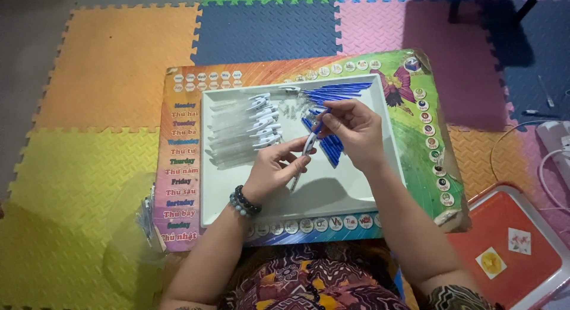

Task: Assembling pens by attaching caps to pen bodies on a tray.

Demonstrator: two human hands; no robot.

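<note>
While a pen (307,148) is held over the white tray (332,197), an assembly step appears to be in hand: a blue part is being fitted into the upper end of the pen's pale barrel. In the head view, the left hand (274,170) is curled around the lower barrel, its fingers (295,163) pressed together on it, the wrist banded with dark beads and bent up from the forearm. The right hand (351,127) is arched above, its fingertips (323,116) pinching the blue top end, the forearm slanting in from the lower right. Just beyond the right fingertips a pile of blue pen parts (335,90) is seen; beside the left fingers a row of white barrels (249,129) is laid. The next move is judged to call for the blue part being kept in line with the barrel and pressed straight home, with a firm counter-hold below.
</note>
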